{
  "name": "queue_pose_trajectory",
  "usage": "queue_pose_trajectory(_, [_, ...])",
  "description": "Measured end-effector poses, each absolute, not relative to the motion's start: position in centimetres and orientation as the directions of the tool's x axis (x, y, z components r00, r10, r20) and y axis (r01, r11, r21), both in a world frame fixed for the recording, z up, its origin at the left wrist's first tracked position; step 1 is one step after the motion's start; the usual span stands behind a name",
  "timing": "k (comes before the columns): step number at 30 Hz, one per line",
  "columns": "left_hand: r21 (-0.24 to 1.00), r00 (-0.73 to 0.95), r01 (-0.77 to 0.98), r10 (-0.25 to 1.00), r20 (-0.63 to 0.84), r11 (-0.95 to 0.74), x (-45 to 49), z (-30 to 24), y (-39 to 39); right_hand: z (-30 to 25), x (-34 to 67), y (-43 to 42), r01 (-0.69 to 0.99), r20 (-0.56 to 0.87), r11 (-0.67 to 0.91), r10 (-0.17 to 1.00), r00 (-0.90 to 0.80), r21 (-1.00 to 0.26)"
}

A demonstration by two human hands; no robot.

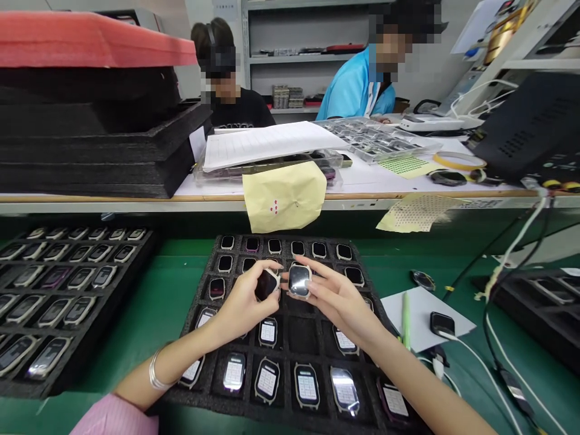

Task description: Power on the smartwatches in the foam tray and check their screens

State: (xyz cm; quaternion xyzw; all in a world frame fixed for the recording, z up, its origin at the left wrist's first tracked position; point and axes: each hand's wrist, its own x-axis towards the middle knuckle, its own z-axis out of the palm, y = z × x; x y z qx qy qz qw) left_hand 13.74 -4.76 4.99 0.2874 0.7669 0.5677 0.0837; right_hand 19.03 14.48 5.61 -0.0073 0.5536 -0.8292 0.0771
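Observation:
My left hand (254, 293) grips a smartwatch without a strap (266, 285), its dark screen turned up. Close beside it, my right hand (333, 290) holds a second strapless smartwatch (299, 281) between thumb and fingers, its screen catching the light. Both hands hover over a black foam tray (302, 329) with watch cases in its pockets. In the tray's front rows several watches (267, 379) show lit white screens; in the back rows the watches (298, 248) are dark. Part of the tray's middle is hidden behind my hands.
Another foam tray of watches (57, 278) lies at left. To the right are white paper (394, 308), a green pen (406, 320), a cabled watch (441, 324) and cables. Stacked black trays (90, 145) stand on the shelf. Two people sit beyond it.

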Motion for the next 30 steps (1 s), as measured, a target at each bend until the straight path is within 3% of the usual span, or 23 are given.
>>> queue_pose_trajectory(7, [0.863,-0.769,0.471,0.565,0.299,0.184,13.9,4.3,-4.4,4.9,18.8,14.5,0.079,-0.032,-0.308,-0.153,-0.988,-0.948])
queue_pose_trajectory(17, [0.786,-0.757,0.559,0.548,0.356,0.263,13.9,4.2,-4.4,4.7,18.5,14.9,0.093,-0.002,-0.428,-0.208,-0.978,-0.899])
queue_pose_trajectory(30, [0.805,-0.751,0.532,0.584,0.307,0.261,13.5,4.0,-4.5,4.3,18.3,15.0,0.074,0.015,-0.417,-0.207,-0.978,-0.906])
